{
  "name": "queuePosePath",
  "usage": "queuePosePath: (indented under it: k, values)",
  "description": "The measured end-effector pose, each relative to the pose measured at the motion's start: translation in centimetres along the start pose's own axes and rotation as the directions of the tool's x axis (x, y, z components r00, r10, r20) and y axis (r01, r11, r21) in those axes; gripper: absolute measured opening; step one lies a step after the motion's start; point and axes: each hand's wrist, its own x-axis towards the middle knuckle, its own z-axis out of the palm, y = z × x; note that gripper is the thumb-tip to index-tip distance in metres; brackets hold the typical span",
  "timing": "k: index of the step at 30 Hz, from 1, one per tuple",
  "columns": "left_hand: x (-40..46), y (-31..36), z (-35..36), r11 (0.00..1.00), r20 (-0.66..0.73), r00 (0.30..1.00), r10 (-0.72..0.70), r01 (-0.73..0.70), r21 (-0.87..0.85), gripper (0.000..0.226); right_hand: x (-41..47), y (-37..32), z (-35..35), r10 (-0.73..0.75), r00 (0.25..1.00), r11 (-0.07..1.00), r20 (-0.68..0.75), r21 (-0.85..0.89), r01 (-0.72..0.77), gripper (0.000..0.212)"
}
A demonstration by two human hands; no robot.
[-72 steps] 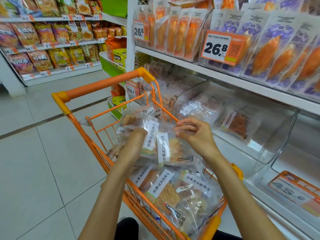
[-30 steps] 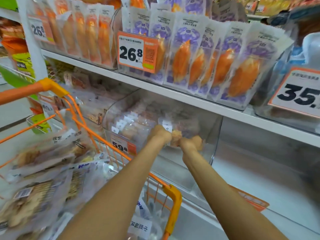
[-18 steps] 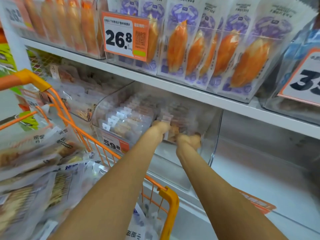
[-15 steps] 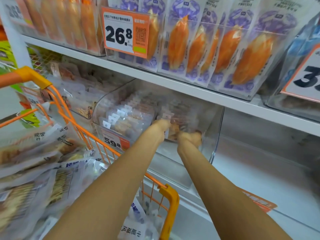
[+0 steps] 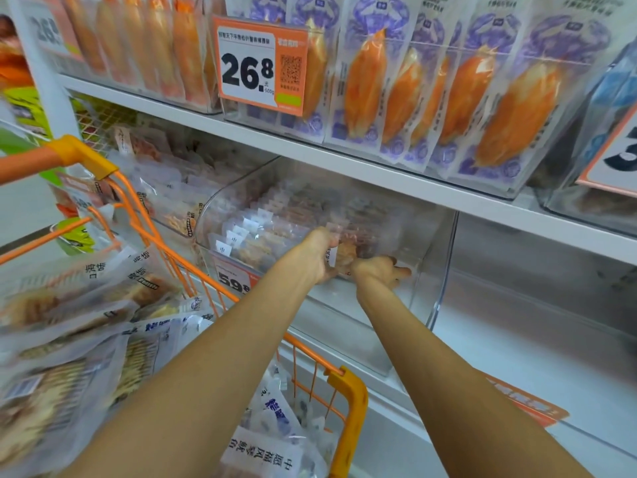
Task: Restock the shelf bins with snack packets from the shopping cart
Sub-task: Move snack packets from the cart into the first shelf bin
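Note:
Both my arms reach into a clear plastic shelf bin [image 5: 443, 270] on the middle shelf. My left hand [image 5: 315, 255] grips a clear snack packet [image 5: 344, 257] with a white label and brownish contents, at the right end of a row of like packets [image 5: 248, 236] standing in the bin. My right hand [image 5: 381, 272] is beside the packet on its right, palm up with fingers spread, touching its lower edge. The orange shopping cart [image 5: 348, 391] sits at lower left, piled with more clear snack packets [image 5: 86, 322].
The shelf above [image 5: 379, 174] holds purple-and-white packets of orange sticks [image 5: 431, 91] behind a 26.8 price tag [image 5: 260, 65]. Another bin of packets [image 5: 172, 201] stands to the left. The bare white shelf floor [image 5: 517, 339] lies to the right, with an orange tag [image 5: 524, 405] at its front.
Both hands carried a packet from the cart into the bin. In the last half second my right hand has let go and spread its fingers beside the packet; my left hand keeps its grip.

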Motion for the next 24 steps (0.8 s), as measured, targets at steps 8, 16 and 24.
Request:
queuePosePath:
  k: [8, 16, 24]
  values:
    - [-0.8, -0.4, 0.0, 0.993, -0.006, 0.999, -0.036, 0.037, 0.109, 0.016, -0.7, 0.3, -0.8, -0.021, 0.996, 1.000, 0.086, 0.012, 0.020, 0.079]
    - [-2.9, -1.0, -1.0, 0.997, 0.011, 1.000, 0.022, -0.023, 0.073, 0.013, -3.4, 0.5, -3.2, -0.019, 0.985, 1.000, 0.173, 0.011, 0.018, 0.073]
    - [-9.3, 0.3, -3.5, 0.898, -0.004, 0.932, 0.362, -0.347, 0.271, 0.026, -8.2, 0.4, -6.6, -0.258, 0.908, 0.961, 0.329, 0.186, 0.205, 0.002]
